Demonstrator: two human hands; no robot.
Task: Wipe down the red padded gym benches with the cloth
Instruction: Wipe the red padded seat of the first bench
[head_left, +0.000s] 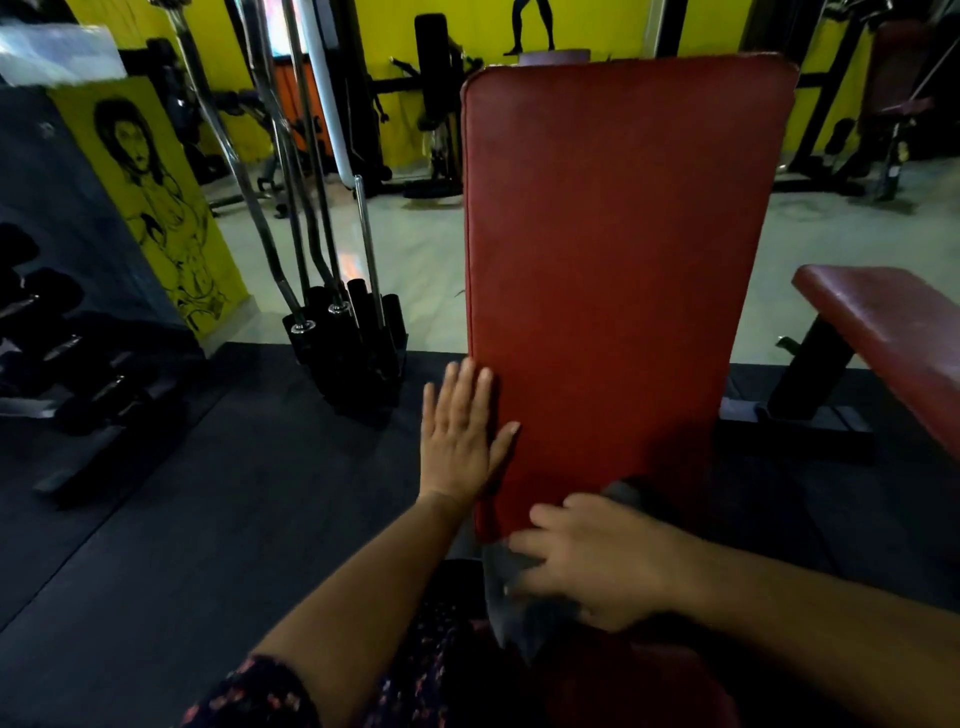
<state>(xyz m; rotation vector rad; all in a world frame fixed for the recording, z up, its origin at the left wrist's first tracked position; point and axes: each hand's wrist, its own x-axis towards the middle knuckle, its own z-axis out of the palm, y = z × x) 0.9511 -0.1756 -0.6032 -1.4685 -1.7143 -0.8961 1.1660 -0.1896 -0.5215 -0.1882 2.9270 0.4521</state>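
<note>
A: Where's the cloth?

B: The grey cloth (519, 582) lies at the near, lower end of the red backrest pad (623, 249), bunched over the pad's bottom edge, with the right hand (602, 558) on top of it

A: Gripping it?

B: The fingers are spread and laid across the cloth, pointing left, pressing it flat to the pad rather than closed around it. The hand is blurred, so the thumb I cannot make out

A: And the other hand?

B: The left hand (460, 434) lies flat against the left edge of the same pad, a little higher up, fingers straight and close together, thumb out onto the red face. It holds nothing

A: How does the pad sit?

B: It runs away from the person at a tilt, long and rectangular with rounded far corners. A darker red seat pad (623, 686) shows in shadow at the bottom, below the cloth. The person's patterned sleeve (260, 696) shows at the lower left

A: Any other bench?

B: A second red padded bench (883, 332) stands to the right on a black frame, apart from the first

A: What else is around?

B: A black holder with chrome bars (291, 182) standing in it is left of the backrest, on the dark rubber floor mat (182, 545). Further left, a dumbbell rack (62, 374) in shadow. A yellow wall (389, 78) with black figure drawings is at the back, with dark machines in front of it
</note>
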